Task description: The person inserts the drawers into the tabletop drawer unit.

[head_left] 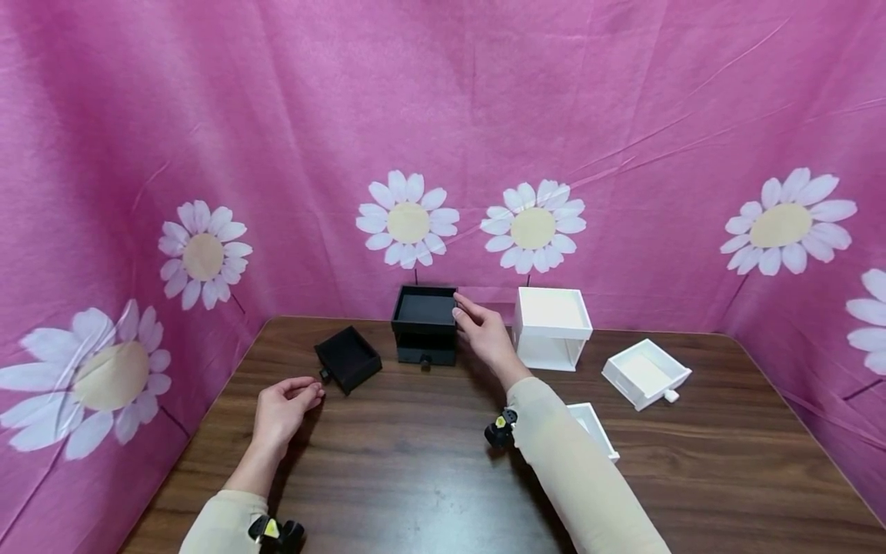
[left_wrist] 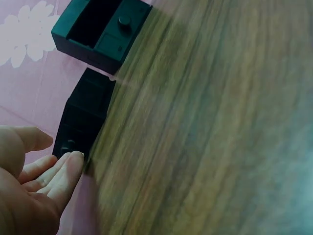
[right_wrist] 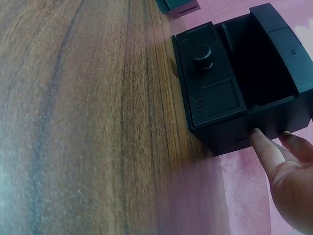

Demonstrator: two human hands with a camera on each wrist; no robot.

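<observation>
A black box cabinet (head_left: 425,326) stands near the back edge of the table, with a knobbed drawer (right_wrist: 208,73) in its lower slot and a dark opening above that. My right hand (head_left: 484,332) rests its fairly straight fingertips against the cabinet's right side wall. To the left lies a loose black drawer (head_left: 349,360), turned at an angle, its small round knob (head_left: 324,375) facing my left hand (head_left: 284,412). The left fingertips are right at that knob, thumb and fingers spread apart around it in the left wrist view.
Right of the black cabinet stands a white box cabinet (head_left: 551,331) with an open front. A white drawer (head_left: 647,374) with a knob lies farther right. Another white piece (head_left: 594,431) is partly hidden behind my right sleeve. Pink flowered cloth (head_left: 443,115) hangs around the wooden table (head_left: 415,462).
</observation>
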